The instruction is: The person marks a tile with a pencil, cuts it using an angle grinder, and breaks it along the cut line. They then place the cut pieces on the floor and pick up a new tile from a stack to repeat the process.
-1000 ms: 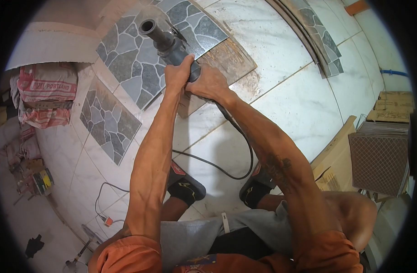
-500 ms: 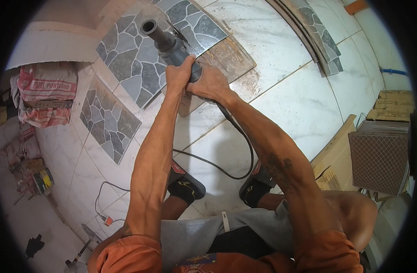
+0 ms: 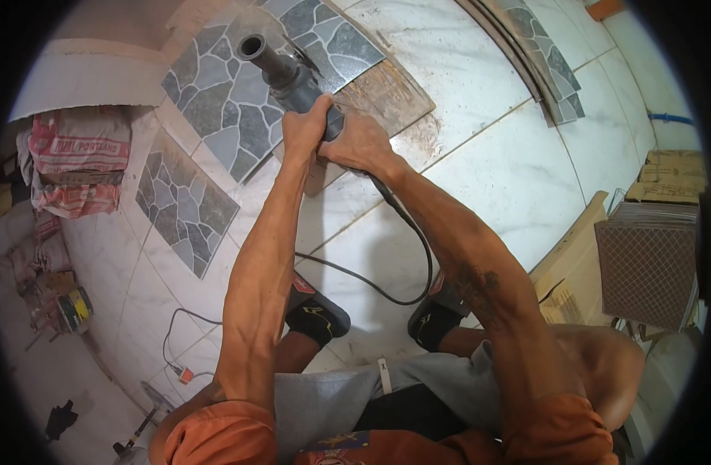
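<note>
A dark grey angle grinder (image 3: 295, 87), with a round hollow side handle sticking up, is held over a large stone-patterned tile (image 3: 251, 136). My left hand (image 3: 305, 128) is wrapped round the left of its body. From the right, my right hand (image 3: 361, 144) grips the rear part, where a black cord (image 3: 408, 221) trails toward my feet. The disc edge shows at the grinder's far right side, close to the tile; its exact contact is hidden. Beneath the tile lies a worn wooden board (image 3: 406, 93) with dust around it.
A smaller patterned tile piece (image 3: 186, 205) lies at left, near cement bags (image 3: 80, 147). Leaning strips of tile (image 3: 538, 54) stand at upper right. Stacked brown tiles (image 3: 648, 267) and cardboard (image 3: 572, 267) sit at right. An orange plug (image 3: 185, 375) lies at lower left.
Both hands keep the same grip and the grinder stays almost in place on the tile. The whole view has shifted very slightly.
</note>
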The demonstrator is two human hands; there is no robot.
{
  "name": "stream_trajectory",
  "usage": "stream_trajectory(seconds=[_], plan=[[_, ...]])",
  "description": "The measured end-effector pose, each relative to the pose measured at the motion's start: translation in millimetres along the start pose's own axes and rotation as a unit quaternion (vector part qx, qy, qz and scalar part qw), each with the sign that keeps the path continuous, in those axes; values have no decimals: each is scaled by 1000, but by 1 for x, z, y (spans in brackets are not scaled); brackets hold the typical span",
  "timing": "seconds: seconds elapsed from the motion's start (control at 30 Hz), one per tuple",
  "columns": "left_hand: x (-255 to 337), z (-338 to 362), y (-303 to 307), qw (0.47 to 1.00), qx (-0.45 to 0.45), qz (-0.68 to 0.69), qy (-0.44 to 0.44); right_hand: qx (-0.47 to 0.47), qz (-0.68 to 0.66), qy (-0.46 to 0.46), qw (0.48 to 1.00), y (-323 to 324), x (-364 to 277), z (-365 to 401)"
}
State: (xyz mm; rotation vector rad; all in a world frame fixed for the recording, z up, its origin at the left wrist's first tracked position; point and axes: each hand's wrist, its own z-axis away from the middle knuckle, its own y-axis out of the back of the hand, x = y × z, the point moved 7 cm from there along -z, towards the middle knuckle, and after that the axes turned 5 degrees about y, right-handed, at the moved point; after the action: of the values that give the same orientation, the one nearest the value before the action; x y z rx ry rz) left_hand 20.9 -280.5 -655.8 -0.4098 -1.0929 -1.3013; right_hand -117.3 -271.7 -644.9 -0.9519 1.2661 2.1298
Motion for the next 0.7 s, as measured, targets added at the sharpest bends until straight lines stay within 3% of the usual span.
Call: stream_trajectory(seconds=[0.3,0.4,0.7], plan=[[-5,1,-2,1000,1,-3,8,27,7,7,1000,-1,5,1],[-6,1,-3,1000,0,2,2,-21,5,-7,1000,-1,4,4],[-9,3,-4,1000,0,3,-2,-5,9,5,1000,0,3,9]])
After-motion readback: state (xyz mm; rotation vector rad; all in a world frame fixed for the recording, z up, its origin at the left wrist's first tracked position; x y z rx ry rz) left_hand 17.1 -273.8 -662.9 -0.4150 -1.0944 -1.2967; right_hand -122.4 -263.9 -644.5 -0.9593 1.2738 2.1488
